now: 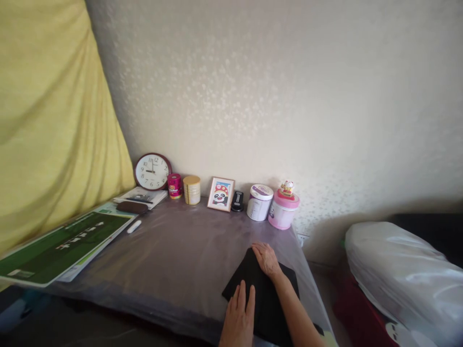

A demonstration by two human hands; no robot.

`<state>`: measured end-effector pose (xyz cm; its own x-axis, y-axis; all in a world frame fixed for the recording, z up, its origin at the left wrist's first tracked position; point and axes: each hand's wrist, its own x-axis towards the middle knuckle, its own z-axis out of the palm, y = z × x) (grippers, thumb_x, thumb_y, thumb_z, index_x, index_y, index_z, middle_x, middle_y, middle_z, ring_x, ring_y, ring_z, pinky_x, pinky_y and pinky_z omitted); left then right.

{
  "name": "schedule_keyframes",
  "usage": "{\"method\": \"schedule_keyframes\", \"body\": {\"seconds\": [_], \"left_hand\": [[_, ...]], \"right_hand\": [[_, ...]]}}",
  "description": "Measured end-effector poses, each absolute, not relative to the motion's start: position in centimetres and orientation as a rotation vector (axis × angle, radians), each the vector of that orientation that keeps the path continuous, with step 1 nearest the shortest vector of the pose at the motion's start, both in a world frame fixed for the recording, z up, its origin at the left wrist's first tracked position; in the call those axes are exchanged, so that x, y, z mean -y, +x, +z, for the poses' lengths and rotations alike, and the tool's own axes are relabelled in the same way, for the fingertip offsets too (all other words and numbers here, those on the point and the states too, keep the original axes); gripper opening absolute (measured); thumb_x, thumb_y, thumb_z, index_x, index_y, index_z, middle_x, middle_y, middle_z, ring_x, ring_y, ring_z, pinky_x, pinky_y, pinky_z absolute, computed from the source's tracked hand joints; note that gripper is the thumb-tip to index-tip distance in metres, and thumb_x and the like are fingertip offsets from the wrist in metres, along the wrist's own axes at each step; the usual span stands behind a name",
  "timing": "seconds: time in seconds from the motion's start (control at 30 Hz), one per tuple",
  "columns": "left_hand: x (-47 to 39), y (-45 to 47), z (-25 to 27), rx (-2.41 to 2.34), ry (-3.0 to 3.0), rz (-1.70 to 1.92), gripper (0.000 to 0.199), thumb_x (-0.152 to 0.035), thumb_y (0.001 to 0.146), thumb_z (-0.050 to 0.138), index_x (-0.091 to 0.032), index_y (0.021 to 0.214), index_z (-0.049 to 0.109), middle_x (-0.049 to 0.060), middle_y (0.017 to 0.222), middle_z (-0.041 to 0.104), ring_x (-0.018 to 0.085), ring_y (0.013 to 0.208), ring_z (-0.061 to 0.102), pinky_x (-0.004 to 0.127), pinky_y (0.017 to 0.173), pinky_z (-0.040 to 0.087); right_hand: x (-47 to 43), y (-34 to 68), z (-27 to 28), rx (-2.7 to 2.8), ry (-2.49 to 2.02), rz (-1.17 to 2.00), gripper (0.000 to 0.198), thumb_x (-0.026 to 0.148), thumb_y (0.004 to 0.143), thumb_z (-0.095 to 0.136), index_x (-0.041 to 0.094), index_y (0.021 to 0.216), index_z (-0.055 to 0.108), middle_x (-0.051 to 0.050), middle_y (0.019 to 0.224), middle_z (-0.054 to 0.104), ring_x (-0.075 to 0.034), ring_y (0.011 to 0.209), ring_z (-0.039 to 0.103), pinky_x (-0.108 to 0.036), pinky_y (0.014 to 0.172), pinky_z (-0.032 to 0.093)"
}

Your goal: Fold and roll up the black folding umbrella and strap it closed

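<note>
A piece of black fabric [265, 301], possibly a folded garment, lies on the right front part of the table, its near end running out of view. My left hand [239, 311] rests on its left side with the fingers stretched out and slightly apart. Farther up, my right hand [266, 259] lies flat over the cloth's far edge, the forearm crossing the fabric. Neither hand is gripping the cloth.
Along the wall stand a clock [152, 172], a magenta can [174, 186], a yellow-lidded tin [192, 190], a framed panda picture [220, 193] and two tubs [259, 203]. A green board [68, 246] and white marker [134, 227] lie left; a plastic-wrapped bundle [405, 270] sits right.
</note>
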<state>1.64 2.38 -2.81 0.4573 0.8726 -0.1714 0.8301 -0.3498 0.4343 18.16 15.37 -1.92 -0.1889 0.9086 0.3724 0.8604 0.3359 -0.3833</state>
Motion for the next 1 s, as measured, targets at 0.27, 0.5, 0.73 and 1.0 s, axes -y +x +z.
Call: {"method": "schedule_keyframes", "body": {"seconds": [0.27,0.5,0.73,1.0], "left_hand": [[-3.1,2.2,-5.6,-1.428,2.256,0.221,0.070,-0.004,0.077,0.034,-0.020,0.141,0.009,0.013,0.146,0.002,0.029,0.135,0.008,0.044,0.108,0.019],[-3.0,2.1,-5.2,-1.437,2.250,0.263,0.070,-0.003,0.078,0.030,-0.023,0.141,0.010,0.011,0.146,0.002,0.029,0.135,0.009,0.044,0.108,0.021],[-1.7,1.3,-1.3,-1.388,2.251,0.157,0.100,-0.007,0.056,0.053,-0.016,0.142,0.001,0.014,0.147,-0.004,0.030,0.135,0.006,0.040,0.109,0.019],[-0.3,0.8,0.0,-1.457,2.234,0.213,0.096,-0.003,0.059,0.049,-0.018,0.142,0.003,0.009,0.148,-0.002,0.025,0.136,0.008,0.036,0.110,0.016]], "right_hand": [[-10.9,16.6,-0.9,2.048,-1.390,0.072,0.034,0.032,0.092,0.034,0.017,0.101,0.064,-0.007,0.105,0.063,-0.019,0.114,0.047,-0.037,0.101,0.030],[-12.3,17.3,-2.6,1.921,-1.561,-0.049,0.038,0.031,0.089,0.031,0.017,0.105,0.063,-0.008,0.117,0.058,-0.024,0.117,0.045,-0.045,0.101,0.026],[-10.4,24.2,-2.8,1.382,-1.829,0.041,0.062,0.050,0.077,0.029,0.003,0.105,0.058,-0.019,0.108,0.059,-0.030,0.101,0.054,-0.041,0.093,0.037],[-3.4,24.9,-2.0,1.200,-1.911,0.444,0.050,0.059,0.074,0.036,0.019,0.088,0.063,-0.009,0.091,0.065,-0.026,0.090,0.060,-0.035,0.078,0.043]]}}
